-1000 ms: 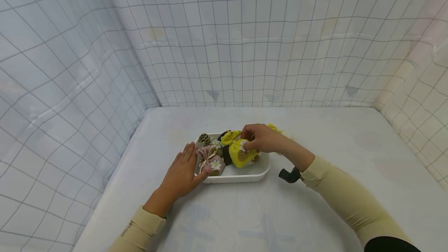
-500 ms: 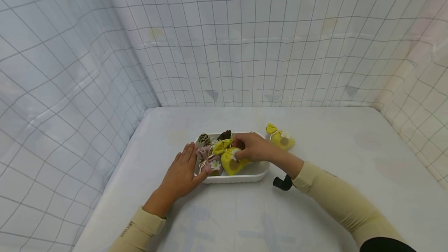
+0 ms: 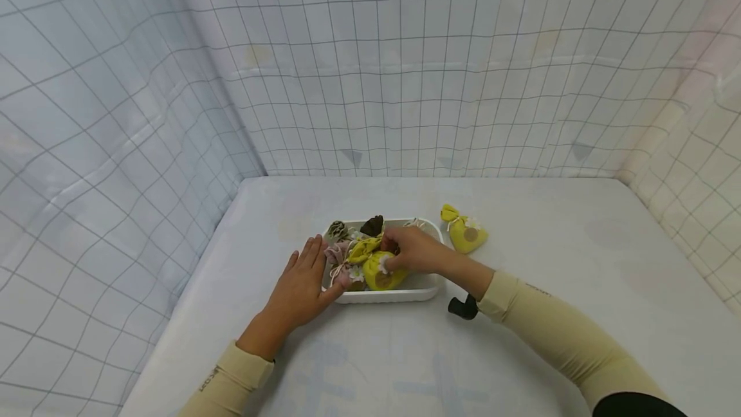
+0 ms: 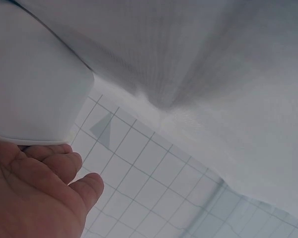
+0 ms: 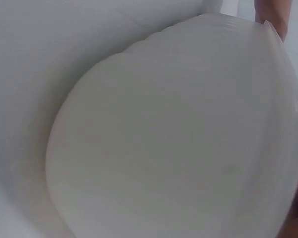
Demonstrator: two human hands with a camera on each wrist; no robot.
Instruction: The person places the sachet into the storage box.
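Note:
A white tray (image 3: 399, 296) holds several small cloth sachets, each tied at the neck. My right hand (image 3: 415, 250) pinches a yellow sachet (image 3: 379, 275) with a white flower on it, low over the tray's front middle. To its left lies a pink sachet (image 3: 338, 254), partly covered. A dark brown sachet (image 3: 372, 225) and an olive one (image 3: 338, 230) show behind. My left hand (image 3: 301, 285) rests along the tray's left end with fingers straight. In the left wrist view, its fingers (image 4: 64, 166) lie against the tray wall (image 4: 35, 84).
Another yellow sachet (image 3: 466, 230) lies on the white table just past the tray's right back corner. A black wrist-camera piece (image 3: 463, 307) hangs under the right wrist. Grid-patterned cloth (image 3: 405, 82) walls the table at the back and sides.
My right hand has moved left and down with the yellow sachet, now low in the tray over part of the pink one. The left hand has stayed put.

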